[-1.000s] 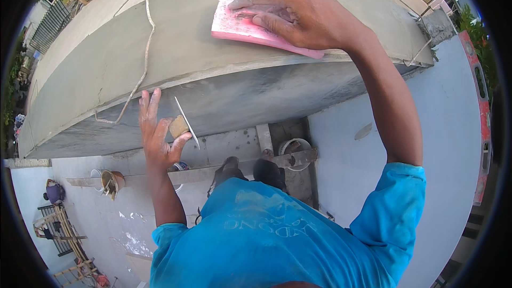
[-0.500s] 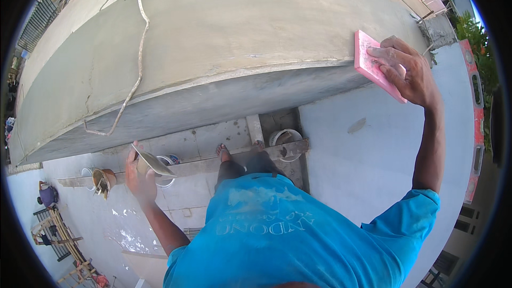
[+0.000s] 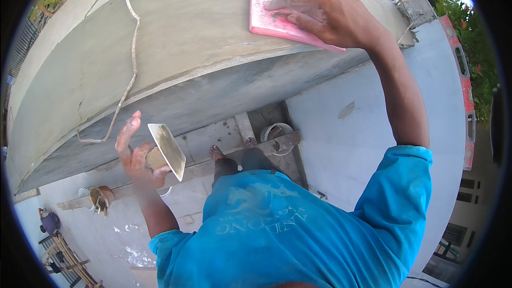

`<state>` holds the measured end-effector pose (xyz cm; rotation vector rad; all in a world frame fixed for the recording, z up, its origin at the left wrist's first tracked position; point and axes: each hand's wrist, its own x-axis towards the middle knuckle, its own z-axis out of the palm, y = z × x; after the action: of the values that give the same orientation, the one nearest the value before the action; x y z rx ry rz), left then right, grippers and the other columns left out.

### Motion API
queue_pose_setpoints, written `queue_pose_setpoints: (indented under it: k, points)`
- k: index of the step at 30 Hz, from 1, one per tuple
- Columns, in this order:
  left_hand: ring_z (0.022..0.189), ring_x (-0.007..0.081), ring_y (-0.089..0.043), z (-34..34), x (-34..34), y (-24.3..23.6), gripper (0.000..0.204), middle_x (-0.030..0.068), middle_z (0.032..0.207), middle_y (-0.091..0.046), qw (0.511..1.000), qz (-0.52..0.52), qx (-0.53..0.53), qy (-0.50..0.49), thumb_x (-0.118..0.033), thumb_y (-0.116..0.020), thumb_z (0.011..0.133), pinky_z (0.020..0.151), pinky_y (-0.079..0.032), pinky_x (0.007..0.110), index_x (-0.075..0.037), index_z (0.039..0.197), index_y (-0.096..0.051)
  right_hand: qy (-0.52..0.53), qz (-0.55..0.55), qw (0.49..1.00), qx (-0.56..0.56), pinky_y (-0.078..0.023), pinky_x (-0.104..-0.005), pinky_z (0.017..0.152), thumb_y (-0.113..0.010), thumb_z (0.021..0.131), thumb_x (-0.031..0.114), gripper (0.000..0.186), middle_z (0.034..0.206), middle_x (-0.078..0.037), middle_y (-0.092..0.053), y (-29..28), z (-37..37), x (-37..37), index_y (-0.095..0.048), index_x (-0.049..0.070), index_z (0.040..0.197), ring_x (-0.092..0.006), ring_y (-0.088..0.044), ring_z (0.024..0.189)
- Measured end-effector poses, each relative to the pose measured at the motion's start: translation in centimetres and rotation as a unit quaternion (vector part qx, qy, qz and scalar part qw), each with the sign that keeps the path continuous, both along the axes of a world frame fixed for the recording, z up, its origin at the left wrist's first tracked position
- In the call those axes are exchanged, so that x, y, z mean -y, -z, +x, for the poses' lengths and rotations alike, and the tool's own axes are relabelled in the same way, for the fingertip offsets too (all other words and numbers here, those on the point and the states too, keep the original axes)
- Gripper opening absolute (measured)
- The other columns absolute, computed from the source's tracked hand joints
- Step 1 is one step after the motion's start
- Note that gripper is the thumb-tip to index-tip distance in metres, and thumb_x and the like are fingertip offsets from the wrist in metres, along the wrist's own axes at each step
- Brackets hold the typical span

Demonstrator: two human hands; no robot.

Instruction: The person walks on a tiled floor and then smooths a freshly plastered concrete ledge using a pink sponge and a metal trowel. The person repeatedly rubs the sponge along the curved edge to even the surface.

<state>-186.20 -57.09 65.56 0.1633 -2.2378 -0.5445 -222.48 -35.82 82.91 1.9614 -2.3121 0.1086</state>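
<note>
My right hand (image 3: 326,13) presses a pink sponge float (image 3: 277,21) flat against the grey plastered concrete ledge (image 3: 202,37) above me, near its upper right. Lower left, my left hand (image 3: 140,157) grips the wooden handle of a steel plastering trowel (image 3: 168,149), its blade tilted and held off the wall. My blue long-sleeved shirt (image 3: 277,234) fills the lower middle. My bare feet (image 3: 216,153) stand on a wooden plank (image 3: 234,157) far below.
A bent steel rod (image 3: 130,58) hangs off the ledge at left. A bucket (image 3: 274,130) sits by the plank beside my feet. Another bucket (image 3: 100,198) and a person (image 3: 48,221) are on the ground at lower left. A red vehicle (image 3: 464,90) stands at right.
My right hand has swept the pink float from the far right edge back leftward onto the ledge. My left hand has risen with the trowel, its blade now tilted up.
</note>
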Motion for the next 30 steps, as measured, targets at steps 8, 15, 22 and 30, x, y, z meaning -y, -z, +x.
queue_pose_setpoints:
  k: [8,15,22,30]
  points:
    - [0.136,0.0407,-0.053,0.2,1.1,-2.5,0.040,0.0150,0.138,-0.054,0.999,0.020,-0.032,0.009,-0.036,-0.081,0.085,0.113,-0.044,0.054,-0.005,0.087,-0.056,0.179,-0.046,0.982,0.028,-0.055,-0.0394,0.093,-0.070,0.096,0.022,0.034,0.118,-0.009,-0.071,-4.1,-2.2,-13.3,-0.073,0.018,0.130,-0.0224,-0.068,0.105]
    - [0.144,0.0321,-0.046,2.1,7.3,-4.3,0.057,0.0282,0.158,-0.037,0.788,0.445,-0.275,0.325,-0.033,-0.046,0.109,0.123,-0.037,0.052,-0.016,0.160,-0.029,-0.196,-0.042,0.979,0.045,-0.055,-0.0481,0.087,-0.059,0.097,0.021,0.029,0.110,-0.016,-0.067,-1.3,7.5,13.2,-0.072,0.013,0.122,-0.0362,-0.067,0.102]
    - [0.155,0.0251,-0.028,5.4,9.1,-6.3,0.056,0.0169,0.165,-0.031,0.724,0.544,-0.264,0.332,-0.031,-0.043,0.110,0.130,-0.028,0.040,-0.016,0.162,-0.028,-0.166,-0.034,0.985,0.027,-0.056,-0.0414,0.088,-0.066,0.097,0.020,0.030,0.110,-0.006,-0.068,0.6,7.6,9.8,-0.075,0.023,0.126,-0.0280,-0.068,0.096]
    - [0.157,0.0215,-0.023,4.7,11.9,-5.0,0.045,-0.0045,0.167,-0.033,0.661,0.489,-0.308,0.478,-0.029,-0.043,0.109,0.132,-0.021,0.037,-0.014,0.152,-0.046,0.075,-0.017,0.993,0.087,-0.044,-0.0319,0.073,-0.067,0.089,0.006,0.035,0.099,-0.005,-0.068,-4.6,0.7,-6.4,-0.074,0.009,0.123,-0.0171,-0.063,0.091]
